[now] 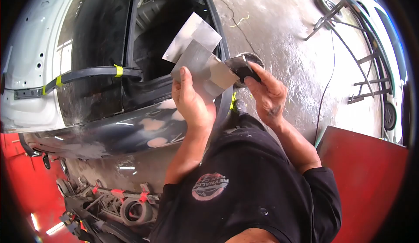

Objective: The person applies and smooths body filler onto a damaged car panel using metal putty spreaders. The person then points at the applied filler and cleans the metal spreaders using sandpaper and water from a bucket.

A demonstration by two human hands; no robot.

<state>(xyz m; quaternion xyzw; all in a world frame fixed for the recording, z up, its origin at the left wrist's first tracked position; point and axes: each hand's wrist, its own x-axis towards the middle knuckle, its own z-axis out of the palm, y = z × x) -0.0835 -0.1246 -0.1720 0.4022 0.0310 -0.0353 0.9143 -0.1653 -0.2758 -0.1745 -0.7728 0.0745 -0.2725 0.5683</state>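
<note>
In my left hand (193, 101) are flat grey metal sheets (192, 62), held tilted with the thumb on top. A smear of beige filler paste (221, 75) lies across the sheet's right part. My right hand (268, 92) grips a putty knife (238, 64) with a black grip and a thin metal blade. Its blade is at the sheet's right edge, by the paste; I cannot tell whether they touch. Behind the knife, partly hidden, is a round metal-rimmed container (257, 58).
On the left lies a dark car body panel (131, 127) with beige patches, beside a white car shell (32, 46). A trim strip (87, 73) carries yellow tape. A metal stand (349, 33) is at upper right, a red panel (362, 182) at lower right, car parts (118, 208) at lower left.
</note>
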